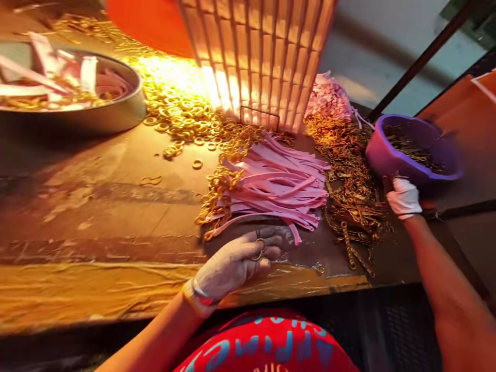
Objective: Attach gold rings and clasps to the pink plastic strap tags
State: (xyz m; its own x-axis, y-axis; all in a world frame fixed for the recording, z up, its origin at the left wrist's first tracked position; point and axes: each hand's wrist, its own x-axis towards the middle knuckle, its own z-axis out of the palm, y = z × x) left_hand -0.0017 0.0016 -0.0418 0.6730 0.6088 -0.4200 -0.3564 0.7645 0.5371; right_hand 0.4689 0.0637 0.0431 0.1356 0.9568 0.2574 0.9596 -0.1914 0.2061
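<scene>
My left hand (pixel 240 258), in a pale glove with dark-stained fingers, is at the table's front edge. A thin metal ring (pixel 259 249) is held between its thumb and fingers. Just beyond lies a bundle of pink straps (pixel 279 181) with gold chain pieces (pixel 217 196) at their left ends. My right hand (pixel 403 197), in a white glove, is closed beside the near side of a purple bowl (pixel 411 155). Something small and dark shows at its fingertips, too unclear to name. The bowl contains thin dark metal pieces (pixel 414 150).
A round metal pan (pixel 132 98) with pink strips and chain stands at the left. Gold rings (pixel 186 113) are heaped behind the straps, near a ribbed upright panel (pixel 263 62). Metal chains with clasps (pixel 349 191) lie right of the straps, below a pink pile (pixel 329 98).
</scene>
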